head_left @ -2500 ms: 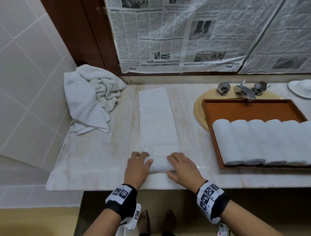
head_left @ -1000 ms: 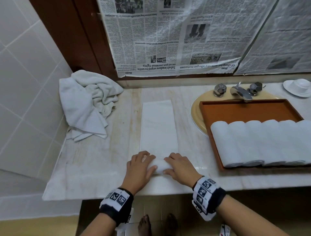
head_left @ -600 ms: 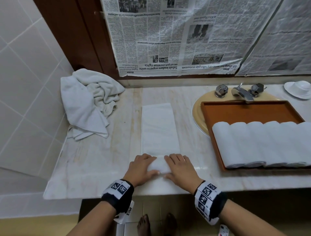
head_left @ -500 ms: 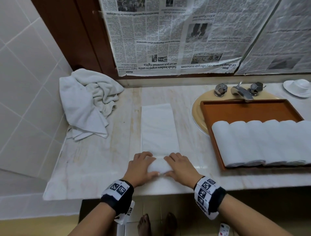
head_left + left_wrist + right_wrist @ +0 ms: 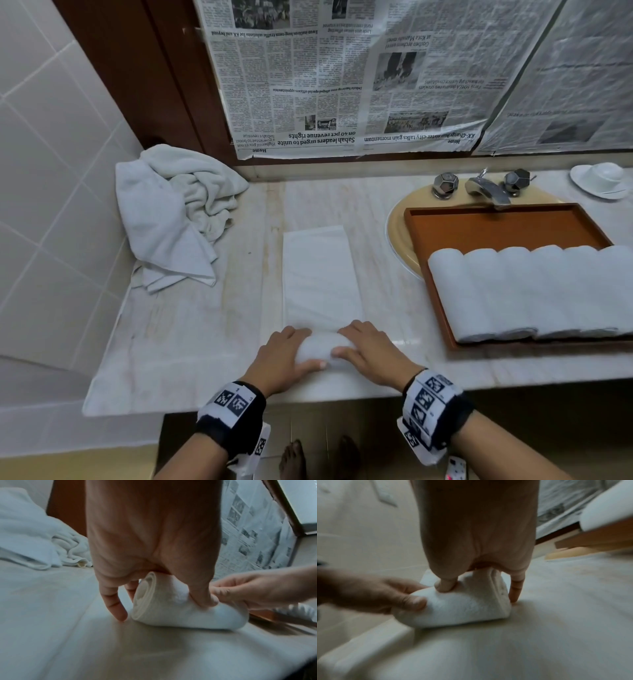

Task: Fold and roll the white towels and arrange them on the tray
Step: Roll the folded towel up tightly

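I see the folded white towel strip (image 5: 320, 274) lying lengthwise on the pale marble counter (image 5: 191, 342), its near end wound into a short roll at the front edge. Left hand (image 5: 279, 356) curls over the roll's left end, thumb pressed into the near side; right hand (image 5: 368, 349) does the same on the right end, fingers wrapped over the top. Both grips are closed round the roll. Six finished white towel rolls (image 5: 534, 291) sit side by side in the brown wooden tray (image 5: 496, 224) to the right. A crumpled white towel pile (image 5: 171, 219) sits far left.
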### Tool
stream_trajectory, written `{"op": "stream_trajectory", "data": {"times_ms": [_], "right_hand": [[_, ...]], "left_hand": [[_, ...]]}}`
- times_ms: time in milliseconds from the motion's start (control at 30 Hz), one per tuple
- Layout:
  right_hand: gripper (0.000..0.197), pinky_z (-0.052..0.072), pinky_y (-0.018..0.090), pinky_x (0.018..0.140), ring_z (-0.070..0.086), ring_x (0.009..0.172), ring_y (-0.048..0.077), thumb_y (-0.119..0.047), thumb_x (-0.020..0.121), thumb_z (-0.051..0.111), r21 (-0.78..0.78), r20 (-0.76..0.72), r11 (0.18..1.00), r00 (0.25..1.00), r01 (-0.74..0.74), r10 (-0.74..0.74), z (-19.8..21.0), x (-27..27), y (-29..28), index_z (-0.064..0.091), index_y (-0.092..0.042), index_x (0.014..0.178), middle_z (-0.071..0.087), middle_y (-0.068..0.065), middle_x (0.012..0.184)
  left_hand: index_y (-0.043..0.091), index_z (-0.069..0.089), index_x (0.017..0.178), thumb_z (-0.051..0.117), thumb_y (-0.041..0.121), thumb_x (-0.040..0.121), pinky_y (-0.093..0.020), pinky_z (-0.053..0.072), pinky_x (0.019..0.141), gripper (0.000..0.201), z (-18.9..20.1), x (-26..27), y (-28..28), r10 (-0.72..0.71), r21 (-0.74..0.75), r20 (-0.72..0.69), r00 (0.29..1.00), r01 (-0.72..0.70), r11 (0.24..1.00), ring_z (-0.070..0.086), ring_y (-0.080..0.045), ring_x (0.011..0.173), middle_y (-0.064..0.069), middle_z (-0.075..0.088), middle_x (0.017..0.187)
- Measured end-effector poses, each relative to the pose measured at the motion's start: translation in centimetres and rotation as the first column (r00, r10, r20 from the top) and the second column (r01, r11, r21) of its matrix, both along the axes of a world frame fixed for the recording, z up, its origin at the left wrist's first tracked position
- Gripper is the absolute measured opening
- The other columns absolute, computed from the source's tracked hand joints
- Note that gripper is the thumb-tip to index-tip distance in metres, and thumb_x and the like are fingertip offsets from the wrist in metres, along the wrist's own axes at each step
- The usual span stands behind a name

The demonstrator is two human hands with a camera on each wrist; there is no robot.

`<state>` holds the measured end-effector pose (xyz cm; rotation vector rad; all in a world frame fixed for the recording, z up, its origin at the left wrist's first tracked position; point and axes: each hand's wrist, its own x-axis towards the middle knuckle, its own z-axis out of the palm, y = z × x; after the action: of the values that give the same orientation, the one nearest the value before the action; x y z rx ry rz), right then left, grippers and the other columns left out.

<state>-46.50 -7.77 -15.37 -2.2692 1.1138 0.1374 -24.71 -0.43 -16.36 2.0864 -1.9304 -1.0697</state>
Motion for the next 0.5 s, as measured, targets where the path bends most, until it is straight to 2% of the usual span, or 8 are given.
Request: {"op": "stream_trajectory", "data": {"times_ms": [33,100,133,200,267,333,400,500], "right_hand": [[0.057,0.037,0.039,0.102,0.045,0.121,0.02,-0.061,0.098,0.039,0.076,0.026,0.996,0.999,0.036,-0.038,-0.2,0.0,-0.6,0.053,-0.021,0.135,0.051,0.001,0.129],[0.046,0.039,0.043,0.101,0.05,0.114,0.021,-0.053,0.099,0.045,0.187,0.06,0.979,0.994,0.081,-0.094,-0.1,0.2,-2.1,0.061,-0.016,0.121,0.058,0.003,0.119],[0.046,0.041,0.044,0.097,0.053,0.106,0.023,-0.051,0.1,0.046,0.221,0.08,0.971,0.99,0.094,-0.115,0.1,0.4,-2.6,0.063,-0.011,0.11,0.061,0.006,0.111],[0.045,0.044,0.046,0.087,0.056,0.093,0.028,-0.044,0.103,0.043,0.193,0.098,0.978,0.99,0.077,-0.097,0.5,0.9,-3.0,0.06,-0.004,0.094,0.061,0.012,0.097],[0.036,0.044,0.045,0.085,0.055,0.099,0.028,-0.037,0.105,0.037,-0.031,0.014,0.999,0.999,0.036,-0.035,0.4,1.3,-2.4,0.062,-0.011,0.106,0.06,0.008,0.105],[0.034,0.047,0.043,0.082,0.058,0.101,0.028,-0.031,0.1,0.036,-0.361,-0.054,0.932,0.999,-0.027,0.008,-0.1,1.4,-1.2,0.061,-0.016,0.118,0.059,0.003,0.112],[0.046,0.052,0.041,0.079,0.063,0.095,0.025,-0.04,0.088,0.04,-0.457,-0.08,0.885,0.995,-0.088,0.058,-0.4,1.3,0.0,0.063,-0.014,0.119,0.063,0.003,0.109],[0.072,0.054,0.043,0.085,0.063,0.1,0.025,-0.061,0.077,0.053,-0.443,-0.155,0.882,0.983,-0.161,0.102,-1.3,1.1,0.1,0.059,-0.01,0.128,0.063,0.005,0.116]], "left_hand": [[0.033,0.033,0.149,0.033,0.095,0.065,-0.042,0.039,0.104,0.104,-0.1,-0.1,0.2,0.012,-0.051,0.005,1.0,-0.012,0.999,0.042,-0.017,0.13,0.007,0.038,0.145],[0.034,0.035,0.146,0.04,0.083,0.078,-0.039,0.038,0.102,0.084,-0.1,-0.4,0.5,0.009,-0.231,0.089,0.996,0.011,0.973,0.042,-0.013,0.129,0.011,0.036,0.146],[0.035,0.04,0.143,0.041,0.079,0.082,-0.036,0.037,0.1,0.075,-0.1,-0.5,0.6,0.002,-0.306,0.128,0.992,0.037,0.951,0.043,-0.012,0.127,0.012,0.039,0.144],[0.034,0.049,0.136,0.037,0.078,0.083,-0.032,0.036,0.096,0.07,-0.1,-0.7,0.4,0.005,-0.338,0.115,0.993,0.035,0.94,0.044,-0.013,0.122,0.013,0.047,0.136],[0.034,0.054,0.132,0.037,0.081,0.078,-0.033,0.038,0.095,0.074,-0.3,-0.4,-0.4,0.042,-0.255,-0.005,0.999,-0.042,0.966,0.047,-0.013,0.117,0.013,0.053,0.129],[0.034,0.059,0.128,0.043,0.084,0.073,-0.034,0.042,0.097,0.076,-0.8,0.3,-1.7,0.093,-0.161,-0.136,0.986,-0.115,0.98,0.052,-0.013,0.113,0.012,0.057,0.123],[0.035,0.062,0.124,0.046,0.085,0.072,-0.036,0.044,0.097,0.074,-1.2,0.9,-2.6,0.106,-0.111,-0.189,0.976,-0.129,0.985,0.055,-0.013,0.11,0.011,0.06,0.117],[0.036,0.061,0.125,0.039,0.091,0.072,-0.042,0.044,0.098,0.079,-1.6,1.1,-2.9,0.126,-0.079,-0.182,0.975,-0.143,0.987,0.054,-0.013,0.113,0.01,0.061,0.121]]}}
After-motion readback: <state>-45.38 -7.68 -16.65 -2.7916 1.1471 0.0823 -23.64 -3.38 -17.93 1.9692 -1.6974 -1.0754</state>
